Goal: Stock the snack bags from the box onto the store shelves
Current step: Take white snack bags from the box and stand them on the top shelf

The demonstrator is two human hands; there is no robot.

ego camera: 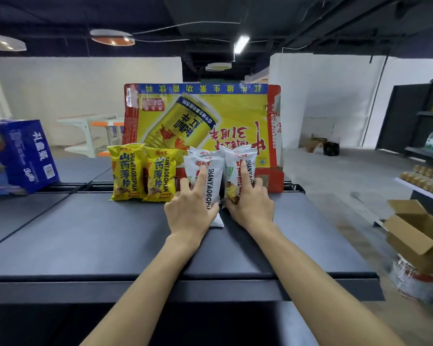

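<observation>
Now on dark shelf [85,233]: left hand [189,208] grips left white bag [214,181], right hand [251,206] grips right white bag [233,176], both upright; fingers [200,178] curled round sides, index fingers straight up fronts; yellow bags [128,172] just left.

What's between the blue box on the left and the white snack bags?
A yellow snack bag and a second yellow bag, side by side, in the head view.

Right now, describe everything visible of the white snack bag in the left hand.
The white snack bag is glossy sealed film with a crimped top, a red logo and black SHANYAOBOPIAN lettering down its front. It leans back on the dark shelf top. The left hand grips its lower half, index finger straight up the front. The right hand holds a similar bag beside it.
</observation>
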